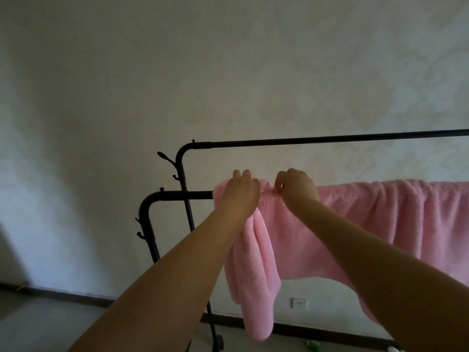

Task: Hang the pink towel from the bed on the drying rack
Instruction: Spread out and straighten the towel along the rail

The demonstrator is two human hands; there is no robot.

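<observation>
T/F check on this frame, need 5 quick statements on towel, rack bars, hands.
1. The pink towel is draped over the lower bar of the drying rack. True.
2. The upper bar carries a second towel. False: the upper bar is bare.
3. Both hands are on the towel at bar height. True: the left hand and the right hand sit close together near the towel's left end.
4. The towel hangs evenly along its length. False: its left end hangs bunched and lower than the rest.
5. The wall socket is above the upper bar. False: it sits low on the wall, near the skirting.
</observation>
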